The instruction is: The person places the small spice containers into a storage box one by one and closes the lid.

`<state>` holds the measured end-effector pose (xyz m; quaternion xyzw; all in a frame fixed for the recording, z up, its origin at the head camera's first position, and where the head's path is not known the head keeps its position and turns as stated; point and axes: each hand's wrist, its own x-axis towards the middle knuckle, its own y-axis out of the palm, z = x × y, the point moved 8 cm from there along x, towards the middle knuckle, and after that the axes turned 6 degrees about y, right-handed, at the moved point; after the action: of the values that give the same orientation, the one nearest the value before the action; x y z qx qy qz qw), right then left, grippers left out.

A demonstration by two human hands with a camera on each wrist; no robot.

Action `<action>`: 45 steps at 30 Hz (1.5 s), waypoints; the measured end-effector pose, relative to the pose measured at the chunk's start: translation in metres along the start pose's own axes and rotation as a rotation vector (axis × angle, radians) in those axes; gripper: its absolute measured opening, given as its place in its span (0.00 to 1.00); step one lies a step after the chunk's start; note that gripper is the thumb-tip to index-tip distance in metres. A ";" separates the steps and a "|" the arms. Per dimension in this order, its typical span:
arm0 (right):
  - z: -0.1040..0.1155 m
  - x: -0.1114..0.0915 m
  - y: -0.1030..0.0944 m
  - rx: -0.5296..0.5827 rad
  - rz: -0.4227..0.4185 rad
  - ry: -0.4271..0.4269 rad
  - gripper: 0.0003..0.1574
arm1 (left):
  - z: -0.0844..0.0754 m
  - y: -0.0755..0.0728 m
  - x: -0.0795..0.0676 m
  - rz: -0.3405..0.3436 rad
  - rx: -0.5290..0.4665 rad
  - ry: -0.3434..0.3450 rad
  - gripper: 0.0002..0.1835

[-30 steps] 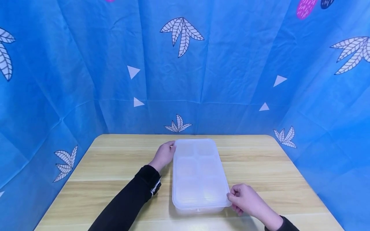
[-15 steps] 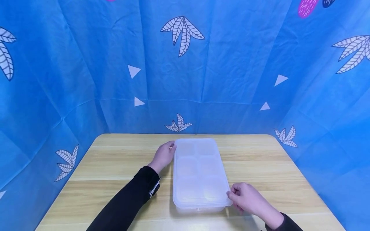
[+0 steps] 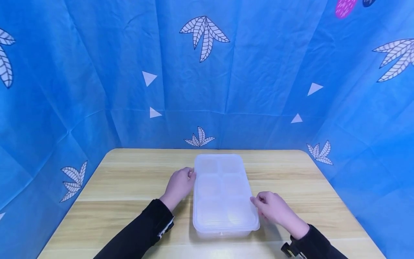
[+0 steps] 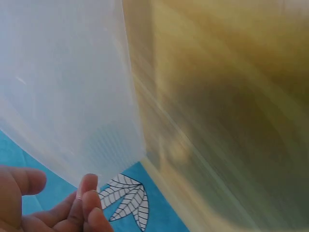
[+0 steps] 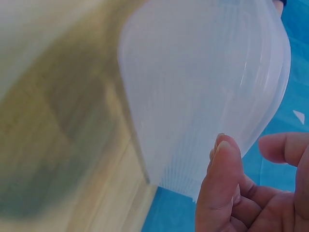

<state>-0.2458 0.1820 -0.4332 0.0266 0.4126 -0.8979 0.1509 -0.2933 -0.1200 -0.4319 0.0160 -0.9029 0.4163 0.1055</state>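
Observation:
A translucent white plastic storage box [image 3: 223, 190] with a lid stands lengthwise on the table, several compartments showing faintly through the top. At its far left side is my left hand [image 3: 181, 183], fingertips right at the lid's rim. In the left wrist view the thumb [image 4: 34, 181] stands apart from the bent fingers, which overlap the box's edge. My right hand [image 3: 275, 208] is by the near right side, with fingertips at the rim. The right wrist view shows a gap between the thumb [image 5: 275, 147] and the index finger [image 5: 219, 179], which overlaps the ribbed box wall.
The wooden table [image 3: 139, 176] has pale grain and rounded far corners. Blue patterned cloth [image 3: 265, 72] hangs behind it and along both sides. Dark sleeves [image 3: 139, 230] cover the forearms, with a small dark device [image 3: 166, 228] at the left wrist.
My left hand has slid a little toward me along the box's left side. The right hand has moved away from the near right corner, farther up the right side. The box stays in place.

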 end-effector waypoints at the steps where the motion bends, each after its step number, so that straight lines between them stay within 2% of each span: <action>1: 0.001 0.003 -0.001 0.001 -0.009 0.004 0.27 | -0.001 -0.001 -0.003 -0.002 0.003 -0.007 0.21; 7: 0.004 0.024 -0.008 0.001 -0.081 0.043 0.25 | -0.005 -0.003 -0.018 0.000 0.043 -0.040 0.23; 11: 0.002 0.038 -0.010 0.006 -0.120 0.091 0.26 | -0.009 0.000 -0.024 0.028 0.121 -0.053 0.24; 14: 0.001 0.049 -0.010 -0.012 -0.139 0.101 0.27 | -0.011 0.001 -0.026 0.042 0.181 -0.063 0.25; 22: 0.009 0.071 -0.009 -0.136 -0.244 0.067 0.27 | -0.012 0.009 -0.024 0.055 0.210 -0.080 0.23; 32: 0.004 0.081 0.001 -0.160 -0.257 0.116 0.25 | -0.013 0.016 -0.018 0.070 0.230 -0.108 0.21; 41: -0.002 0.086 0.011 -0.186 -0.181 0.147 0.30 | -0.013 0.023 -0.018 0.093 0.263 -0.139 0.22; 45: -0.002 0.086 0.012 -0.195 -0.165 0.152 0.34 | -0.013 0.025 -0.018 0.089 0.239 -0.107 0.22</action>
<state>-0.3245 0.1543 -0.4582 0.0457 0.5091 -0.8582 0.0469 -0.2766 -0.0950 -0.4455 0.0108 -0.8512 0.5236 0.0359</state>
